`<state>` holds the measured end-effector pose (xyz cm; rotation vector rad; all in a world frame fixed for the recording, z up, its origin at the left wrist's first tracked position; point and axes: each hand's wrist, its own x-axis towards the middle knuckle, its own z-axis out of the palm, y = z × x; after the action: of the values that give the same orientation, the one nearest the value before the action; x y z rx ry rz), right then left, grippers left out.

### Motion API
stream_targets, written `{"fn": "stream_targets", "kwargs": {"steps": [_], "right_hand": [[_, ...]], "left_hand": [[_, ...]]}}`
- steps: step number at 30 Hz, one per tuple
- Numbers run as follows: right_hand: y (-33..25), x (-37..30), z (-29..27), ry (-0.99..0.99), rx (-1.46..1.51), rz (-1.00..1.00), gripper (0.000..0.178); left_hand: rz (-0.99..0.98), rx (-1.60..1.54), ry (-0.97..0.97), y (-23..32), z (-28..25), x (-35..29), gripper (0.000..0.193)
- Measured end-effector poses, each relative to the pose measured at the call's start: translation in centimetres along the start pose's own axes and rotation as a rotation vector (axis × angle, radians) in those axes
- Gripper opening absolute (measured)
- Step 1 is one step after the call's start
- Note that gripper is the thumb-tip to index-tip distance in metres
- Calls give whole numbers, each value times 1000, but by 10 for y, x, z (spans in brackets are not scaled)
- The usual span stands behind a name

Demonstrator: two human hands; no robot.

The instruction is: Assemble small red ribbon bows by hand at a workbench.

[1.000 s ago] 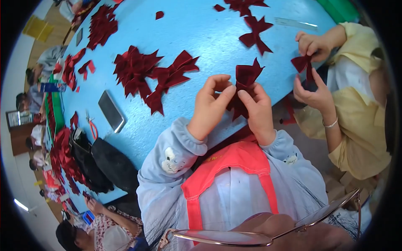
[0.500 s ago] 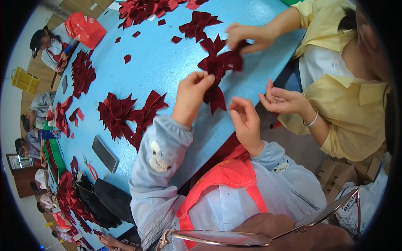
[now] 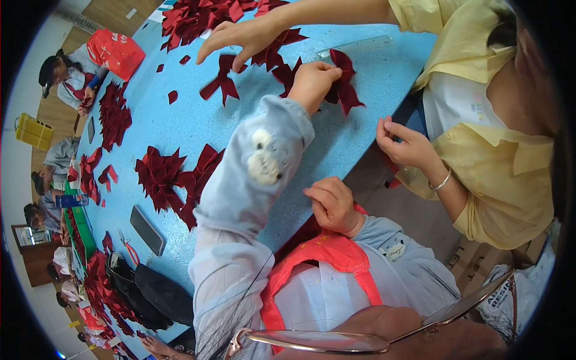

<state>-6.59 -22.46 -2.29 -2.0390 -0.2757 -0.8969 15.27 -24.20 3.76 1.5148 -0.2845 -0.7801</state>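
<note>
Just beside the table's (image 3: 300,159) near edge, our right hand (image 3: 333,204) curls loosely; we cannot tell whether its fingers meet the thumb. Farther across the table, our left hand (image 3: 314,85) has its fingers clamped on a dark-red bow (image 3: 346,90). At the table's far part, we see a ruler (image 3: 363,45) and a co-worker's hand (image 3: 249,37).

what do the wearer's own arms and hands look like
Both the left hand and right hand are gloveless. The left sleeve and right sleeve are light blue over the forearms, gathered at the cuffs. The left bears a fluffy white animal patch; a similar, smaller-looking patch shows on the right.
</note>
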Motion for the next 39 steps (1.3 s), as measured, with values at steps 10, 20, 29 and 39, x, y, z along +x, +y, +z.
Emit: {"fn": "stream_targets", "kwargs": {"steps": [10,20,29,39], "right_hand": [[3,-4,-6,-28,17,-37,35],[1,-8,-3,-29,-69,-79,34],[-26,16,6,-118,101,89,26],[-32,28,33,-363,-18,-29,19]], "left_hand": [[707,1205,524,-9,-75,-42,21],[417,1291,588,-32,-164,-52,31],[702,1386,653,-21,-168,-161,31],[689,1085,431,-37,-134,-180,27]]}}
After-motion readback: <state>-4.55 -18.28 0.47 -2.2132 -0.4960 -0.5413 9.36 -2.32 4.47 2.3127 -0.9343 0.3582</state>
